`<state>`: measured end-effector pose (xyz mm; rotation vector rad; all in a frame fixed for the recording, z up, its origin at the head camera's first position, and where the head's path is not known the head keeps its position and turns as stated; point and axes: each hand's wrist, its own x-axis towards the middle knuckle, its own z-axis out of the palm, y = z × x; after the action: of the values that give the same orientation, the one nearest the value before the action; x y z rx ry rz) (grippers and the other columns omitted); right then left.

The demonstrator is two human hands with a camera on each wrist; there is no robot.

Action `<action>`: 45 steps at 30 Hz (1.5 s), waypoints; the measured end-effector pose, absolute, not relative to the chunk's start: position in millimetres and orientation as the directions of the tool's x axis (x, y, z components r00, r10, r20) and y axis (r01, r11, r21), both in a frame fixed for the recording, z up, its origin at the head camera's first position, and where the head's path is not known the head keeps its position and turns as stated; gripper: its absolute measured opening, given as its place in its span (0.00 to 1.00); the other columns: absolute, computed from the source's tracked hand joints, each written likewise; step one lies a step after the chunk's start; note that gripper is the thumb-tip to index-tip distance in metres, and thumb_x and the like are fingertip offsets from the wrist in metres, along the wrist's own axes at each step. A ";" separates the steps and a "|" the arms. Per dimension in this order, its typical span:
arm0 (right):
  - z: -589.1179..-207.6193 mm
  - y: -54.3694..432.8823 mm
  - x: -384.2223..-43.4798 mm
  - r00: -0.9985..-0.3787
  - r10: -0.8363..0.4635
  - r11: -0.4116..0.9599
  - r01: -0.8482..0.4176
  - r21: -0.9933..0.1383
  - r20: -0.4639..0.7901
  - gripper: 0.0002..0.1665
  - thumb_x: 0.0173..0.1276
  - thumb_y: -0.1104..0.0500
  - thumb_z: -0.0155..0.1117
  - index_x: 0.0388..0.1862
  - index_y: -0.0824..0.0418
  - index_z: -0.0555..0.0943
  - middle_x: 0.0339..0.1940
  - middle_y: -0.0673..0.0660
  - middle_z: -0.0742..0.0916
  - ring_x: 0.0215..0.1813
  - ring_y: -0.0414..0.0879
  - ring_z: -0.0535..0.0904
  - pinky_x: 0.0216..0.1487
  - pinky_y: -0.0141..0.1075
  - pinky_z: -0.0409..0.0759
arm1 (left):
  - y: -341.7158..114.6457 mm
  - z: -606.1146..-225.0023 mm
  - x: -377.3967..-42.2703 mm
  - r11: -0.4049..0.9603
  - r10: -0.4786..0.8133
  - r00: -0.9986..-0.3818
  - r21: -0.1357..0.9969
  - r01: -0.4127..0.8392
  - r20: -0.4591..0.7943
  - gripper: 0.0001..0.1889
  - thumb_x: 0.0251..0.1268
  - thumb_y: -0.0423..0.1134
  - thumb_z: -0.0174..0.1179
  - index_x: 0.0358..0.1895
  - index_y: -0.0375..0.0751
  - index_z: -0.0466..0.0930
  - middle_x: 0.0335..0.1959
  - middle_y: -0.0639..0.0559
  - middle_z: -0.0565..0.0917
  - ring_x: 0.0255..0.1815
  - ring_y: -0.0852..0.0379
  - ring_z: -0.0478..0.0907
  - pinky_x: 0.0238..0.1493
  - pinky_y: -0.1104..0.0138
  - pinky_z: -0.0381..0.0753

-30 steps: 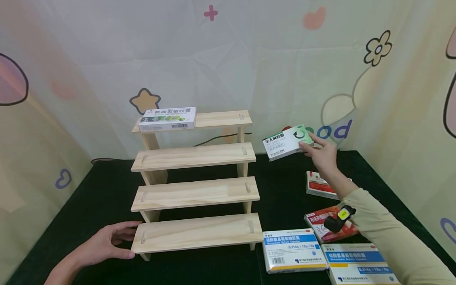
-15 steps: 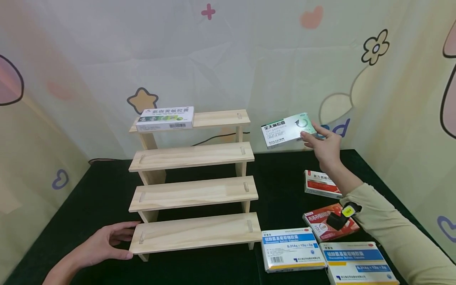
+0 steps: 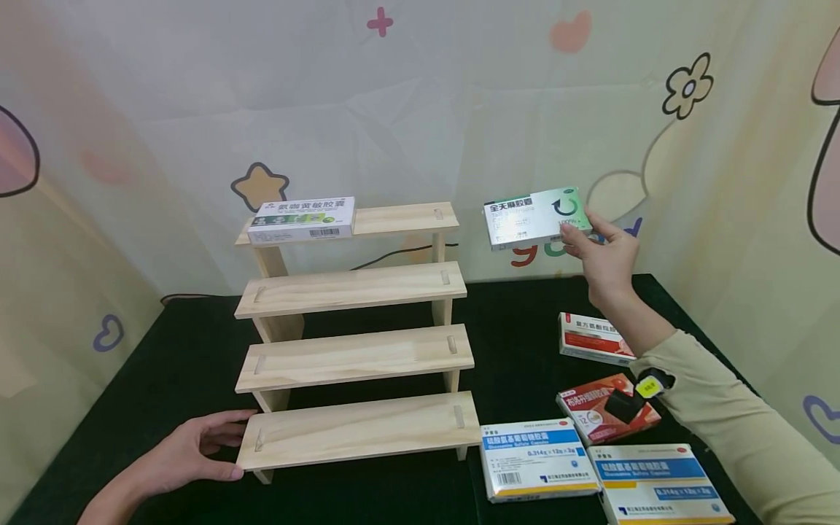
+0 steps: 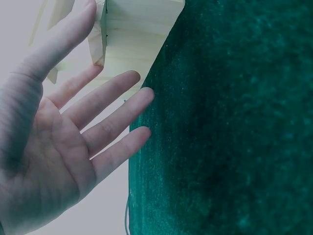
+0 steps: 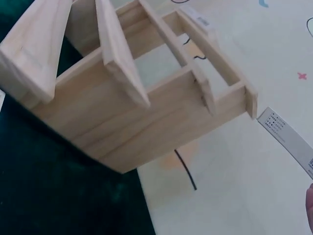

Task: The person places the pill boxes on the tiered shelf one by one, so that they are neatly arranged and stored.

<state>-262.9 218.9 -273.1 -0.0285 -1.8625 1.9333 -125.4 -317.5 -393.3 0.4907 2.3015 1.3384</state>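
My right hand (image 3: 607, 255) pinches a white and green medicine box (image 3: 538, 219) by its right end, fingers behind and thumb in front. The box is held up in the air, right of the top step of a pale wooden tiered shelf (image 3: 357, 430). In the right wrist view, the edge of this box (image 5: 288, 142) shows beyond the shelf's upper end, with only a bit of a finger (image 5: 309, 205) in view. At the shelf's lowest step, my left hand (image 3: 177, 452) touches the left end with its thumb and fingertips. Its fingers look extended in the left wrist view.
A white medicine box (image 3: 302, 220) lies on the left of the top step. Right of the shelf, on the dark green cloth (image 3: 518, 350), lie a red and white box (image 3: 590, 340), a red box (image 3: 590, 408) and two blue and white boxes (image 3: 538, 459) (image 3: 656, 481). A printed curtain (image 3: 420, 131) hangs behind.
My right hand has raised the white and green medicine box and turned it closer to level, bringing its printed face more toward the head camera. The left hand has stayed at the lowest step.
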 end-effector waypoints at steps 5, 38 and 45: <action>-261.7 213.8 -260.3 -0.889 0.349 -0.041 -0.330 -0.943 0.296 0.33 0.53 0.55 0.68 0.60 0.56 0.73 0.50 0.54 0.77 0.37 0.39 0.80 0.37 0.23 0.77 | -317.1 -393.6 -125.2 0.471 0.505 -0.845 0.876 0.099 -0.177 0.35 0.55 0.34 0.62 0.63 0.22 0.56 0.55 0.25 0.69 0.48 0.54 0.77 0.44 0.53 0.77; -248.0 127.9 -272.5 -0.917 0.345 -0.227 -0.289 -0.930 0.201 0.28 0.54 0.57 0.68 0.56 0.58 0.77 0.38 0.55 0.79 0.30 0.42 0.81 0.34 0.27 0.79 | -316.1 -393.1 -126.2 0.462 0.507 -0.840 0.884 0.076 -0.193 0.36 0.55 0.34 0.62 0.64 0.22 0.55 0.55 0.25 0.69 0.48 0.53 0.76 0.44 0.51 0.76; -246.5 108.4 -271.9 -0.920 0.340 -0.246 -0.287 -0.926 0.194 0.27 0.54 0.60 0.68 0.56 0.60 0.77 0.37 0.56 0.79 0.31 0.44 0.80 0.34 0.29 0.80 | -315.7 -392.9 -125.5 0.467 0.502 -0.843 0.881 0.075 -0.195 0.36 0.55 0.34 0.62 0.64 0.22 0.55 0.55 0.25 0.69 0.49 0.51 0.76 0.44 0.50 0.76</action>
<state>-271.9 108.4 -246.5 -0.0645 -1.6246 2.2074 -125.5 -315.7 -392.9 0.4819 2.2894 1.3439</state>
